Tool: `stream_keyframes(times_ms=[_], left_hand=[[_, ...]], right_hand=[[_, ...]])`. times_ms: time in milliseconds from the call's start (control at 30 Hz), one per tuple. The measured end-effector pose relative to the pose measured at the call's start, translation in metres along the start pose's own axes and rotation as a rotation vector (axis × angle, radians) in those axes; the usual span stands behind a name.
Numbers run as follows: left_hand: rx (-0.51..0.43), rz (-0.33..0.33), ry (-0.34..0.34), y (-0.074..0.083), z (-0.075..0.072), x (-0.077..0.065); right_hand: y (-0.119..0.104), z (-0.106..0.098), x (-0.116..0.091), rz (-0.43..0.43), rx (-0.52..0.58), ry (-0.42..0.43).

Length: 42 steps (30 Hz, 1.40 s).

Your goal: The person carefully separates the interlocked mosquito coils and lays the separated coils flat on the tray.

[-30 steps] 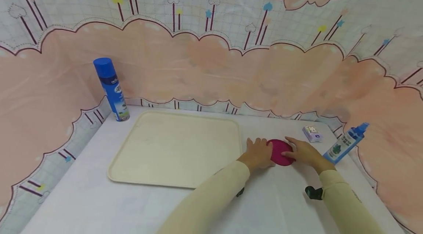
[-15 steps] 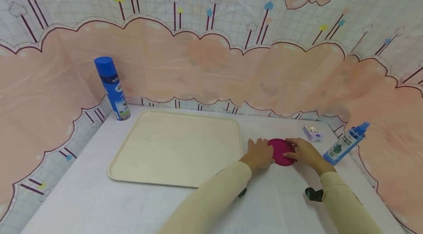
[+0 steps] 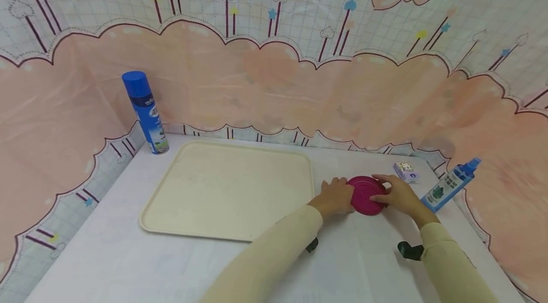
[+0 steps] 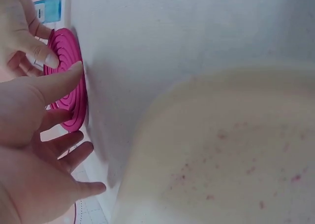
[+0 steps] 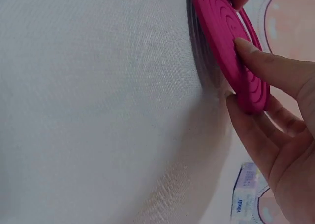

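A round magenta disc with concentric rings [image 3: 364, 196], which looks like a flattened collapsible bowl, is held between both hands over the right part of the table. My left hand [image 3: 337, 197] grips its left edge; the left wrist view has the thumb [image 4: 61, 83] across the ringed face and a finger at the rim. On the opposite edge, my right hand [image 3: 400, 197] pinches it, thumb [image 5: 268, 64] on the face and other fingers round the rim and behind. In the right wrist view the disc stands tilted, with its shadow on the white cloth.
A cream tray [image 3: 231, 191] lies left of the hands, the left forearm crossing its corner. A blue spray can [image 3: 146, 112] stands back left. A small tissue pack [image 3: 405, 172] and a blue spray bottle [image 3: 451, 185] are at right. Patterned cloth [image 3: 257, 89] hangs behind.
The disc has shifted slightly to the right and its ringed face shows a little more. Both hands keep hold of it. The head view has moved slightly.
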<state>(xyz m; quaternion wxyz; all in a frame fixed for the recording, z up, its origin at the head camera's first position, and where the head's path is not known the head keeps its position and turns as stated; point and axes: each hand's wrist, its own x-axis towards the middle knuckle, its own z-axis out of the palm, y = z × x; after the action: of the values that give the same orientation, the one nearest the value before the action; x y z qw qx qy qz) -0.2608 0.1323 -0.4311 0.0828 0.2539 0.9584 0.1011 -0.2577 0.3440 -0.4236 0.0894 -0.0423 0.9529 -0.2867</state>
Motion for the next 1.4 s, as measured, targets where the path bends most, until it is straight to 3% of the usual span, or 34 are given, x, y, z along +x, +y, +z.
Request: stream_keyframes(times_ms=[167,333,467,600,733,967,1067,1200,1400], left_hand=[[-0.141,0.036,-0.008,-0.006,-0.006,0.005],[-0.368,0.075,0.007,-0.015,-0.015,0.008],[-0.433,0.109,0.042,-0.025,-0.032,0.008],[-0.427,0.149,0.096,-0.035,-0.051,0.007],[-0.503,0.168,0.158,-0.046,-0.071,-0.001],[-0.919,0.119,0.192,-0.072,-0.095,-0.017],[-1.045,0.127,0.225,-0.085,-0.104,-0.023],[-1.111,0.149,0.277,-0.1,-0.119,-0.033],[-1.104,0.18,0.377,-0.118,-0.14,-0.055]], right_hand=[[0.005,-0.004,-0.002,0.011,0.133,-0.018],[0.007,-0.009,-0.005,0.001,0.241,-0.002],[-0.001,-0.013,-0.006,-0.036,0.313,0.024],[-0.019,-0.019,-0.008,-0.083,0.352,0.069],[-0.038,-0.025,-0.006,-0.13,0.374,0.113],[-0.076,-0.031,0.003,-0.194,0.415,0.198],[-0.096,-0.033,0.007,-0.236,0.452,0.224],[-0.121,-0.035,0.011,-0.296,0.494,0.254],[-0.152,-0.037,0.013,-0.393,0.536,0.293]])
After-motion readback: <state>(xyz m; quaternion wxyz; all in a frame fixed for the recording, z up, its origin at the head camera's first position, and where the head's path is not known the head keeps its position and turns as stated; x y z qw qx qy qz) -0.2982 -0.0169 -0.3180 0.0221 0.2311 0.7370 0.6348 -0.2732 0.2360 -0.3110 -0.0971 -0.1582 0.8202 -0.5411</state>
